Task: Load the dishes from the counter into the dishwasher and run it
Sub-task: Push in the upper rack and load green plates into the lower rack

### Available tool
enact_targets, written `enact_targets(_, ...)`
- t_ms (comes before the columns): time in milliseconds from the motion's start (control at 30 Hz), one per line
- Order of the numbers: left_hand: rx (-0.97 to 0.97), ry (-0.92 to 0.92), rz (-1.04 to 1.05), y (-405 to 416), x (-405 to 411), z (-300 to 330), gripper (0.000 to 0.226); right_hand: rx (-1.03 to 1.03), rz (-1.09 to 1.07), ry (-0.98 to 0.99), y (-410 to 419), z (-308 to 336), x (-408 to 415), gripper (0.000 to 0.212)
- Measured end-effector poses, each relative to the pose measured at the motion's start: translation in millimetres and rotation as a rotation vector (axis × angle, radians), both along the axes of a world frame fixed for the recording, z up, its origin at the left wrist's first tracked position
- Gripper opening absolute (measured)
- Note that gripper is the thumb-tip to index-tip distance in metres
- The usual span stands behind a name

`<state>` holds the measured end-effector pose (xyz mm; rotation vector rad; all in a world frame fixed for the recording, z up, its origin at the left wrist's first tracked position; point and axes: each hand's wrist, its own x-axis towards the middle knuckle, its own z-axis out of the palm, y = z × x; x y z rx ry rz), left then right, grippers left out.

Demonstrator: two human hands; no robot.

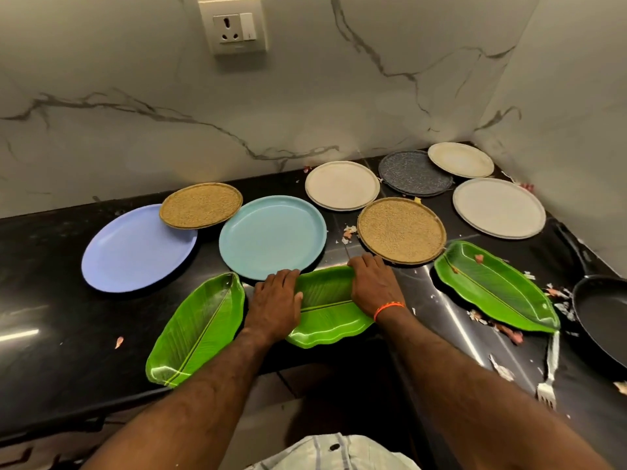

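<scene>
On black counter point(51, 252), middle green leaf plate point(325, 313) at front edge, left hand point(276, 301) and right hand point(373, 286) gripping its sides, fingers curled over far rim, teal plate point(271, 235) just behind.

Home kitchen corner. Black polished counter point(51, 252) meets white marble-look wall point(135, 130) with wall socket point(233, 27) at far side. Used plates point(271, 237) spread over counter, frying pan point(602, 313) and fork point(549, 374) near right, food scraps point(509, 330) scattered around.
</scene>
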<state>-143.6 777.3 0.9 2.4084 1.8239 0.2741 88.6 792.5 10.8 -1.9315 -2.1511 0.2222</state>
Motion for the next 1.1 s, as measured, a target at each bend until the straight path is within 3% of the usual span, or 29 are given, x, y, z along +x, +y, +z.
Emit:
enact_targets(133, -0.023, -0.123, -0.136, 10.0, 16.7, 7.6, 0.044, 0.057, 0.001, 0.055, -10.2, 5.0, 8.0, 0.033)
enact_targets(300, -0.196, -0.297, -0.27, 26.2, 30.1, 21.4, 0.022, 0.074, -0.127, 0.034, -29.9, 14.0, 10.8, 0.037)
enact_targets(567, -0.295, -0.513, -0.221, 33.9, 31.7, 14.2, 0.011, 0.187, -0.6, 0.046, -83.4, 15.9, -4.0, 0.081)
enact_targets(667, -0.334, -0.569, -0.203, 31.0, 34.1, 10.4, 0.01, 0.171, -0.713, 0.245, -102.9, 8.0, -10.1, 0.068)
enact_targets(800, -0.452, -0.634, -0.234, 18.5, 40.9, 5.8, 0.013, 0.002, -0.897, 0.672, -120.6, 2.7, -23.6, 0.025)
enact_targets(900, -0.544, -0.676, -0.286, 5.0, 44.8, 3.8, 0.013, 0.043, -0.958, 0.922, -138.9, 0.6, -36.9, 0.02)
enact_targets(1000, -0.563, -0.65, -0.357, -3.4, 47.5, 0.8, 0.011, 0.142, -1.027, 0.986, -163.2, 2.9, -42.6, 0.015)
enact_targets(1100, -0.531, -0.616, -0.464, -13.7, 52.2, 6.5, 0.014, 0.203, -1.093, 0.89, -191.8, 8.3, -35.9, 0.013)
